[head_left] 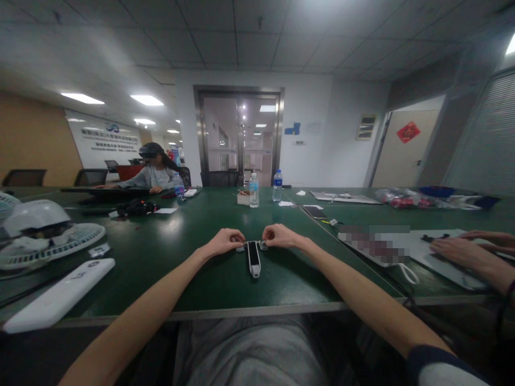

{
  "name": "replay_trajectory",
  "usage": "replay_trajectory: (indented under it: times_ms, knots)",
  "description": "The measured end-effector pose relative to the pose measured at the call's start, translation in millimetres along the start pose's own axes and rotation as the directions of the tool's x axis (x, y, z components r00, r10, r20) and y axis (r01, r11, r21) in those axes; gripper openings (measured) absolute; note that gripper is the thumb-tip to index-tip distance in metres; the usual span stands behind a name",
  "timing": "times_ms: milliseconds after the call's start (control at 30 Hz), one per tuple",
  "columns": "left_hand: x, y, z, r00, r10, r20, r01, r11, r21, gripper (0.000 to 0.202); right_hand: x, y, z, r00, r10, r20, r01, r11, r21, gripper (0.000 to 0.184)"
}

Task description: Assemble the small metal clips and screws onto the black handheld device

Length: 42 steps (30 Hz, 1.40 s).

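A slim black-and-white device (253,258) lies on the green table (193,236), its long axis pointing toward me. My left hand (226,241) is curled at the far left corner of the device, fingers pinched on a small part there. My right hand (278,236) mirrors it at the far right corner, fingers also pinched closed. What exactly the fingertips hold is too small to make out.
Two water bottles (254,190) stand behind the device. A white fan (44,236) and a white power bank (60,295) lie at left. A seated person (155,171) is at far left. Another person's hands (470,249) rest on a laptop at right.
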State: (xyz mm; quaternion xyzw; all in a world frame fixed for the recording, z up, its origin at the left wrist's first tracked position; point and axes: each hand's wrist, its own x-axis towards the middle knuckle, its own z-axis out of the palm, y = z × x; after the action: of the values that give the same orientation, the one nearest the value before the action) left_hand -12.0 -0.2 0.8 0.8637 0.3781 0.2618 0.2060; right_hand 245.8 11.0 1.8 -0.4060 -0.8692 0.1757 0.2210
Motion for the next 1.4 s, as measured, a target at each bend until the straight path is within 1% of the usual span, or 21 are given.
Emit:
replay_trajectory:
  times_ms: [100,200,400,667,933,1267,1400]
  knots:
    - [0.4,0.6,0.1,1.000,-0.001,-0.002,0.001,1.000,0.012,0.021,2.0,1.7,7.3,1.000,-0.005,-0.020,0.006,0.999,0.044,0.017]
    - [0.6,1.3,-0.2,1.000,-0.008,0.002,0.008,1.000,0.014,0.021,3.0,4.2,9.9,0.999,0.001,-0.035,0.001,0.998,0.058,0.016]
    - [1.2,-0.8,0.4,1.000,0.003,0.003,-0.003,1.000,-0.007,0.022,2.5,2.2,9.0,1.000,0.015,-0.027,-0.014,1.000,0.019,0.017]
    - [1.0,-0.4,0.0,1.000,0.007,0.007,-0.007,1.000,0.014,0.024,1.8,-1.8,8.0,0.998,0.058,-0.016,-0.058,0.998,-0.006,0.017]
    - [0.7,0.4,0.0,1.000,0.004,0.018,-0.004,1.000,0.006,0.024,2.9,3.7,9.9,0.997,0.073,0.001,-0.073,0.997,-0.005,0.020]
    - [0.3,0.6,-0.5,1.000,0.012,0.019,-0.012,0.999,0.031,0.023,1.6,3.9,9.1,1.000,0.024,0.010,-0.024,0.999,0.022,0.018]
    - [-0.6,3.7,-1.5,1.000,-0.001,0.024,0.000,0.999,0.034,0.023,1.8,5.0,9.6,1.000,-0.004,-0.016,0.004,0.999,0.032,0.016]
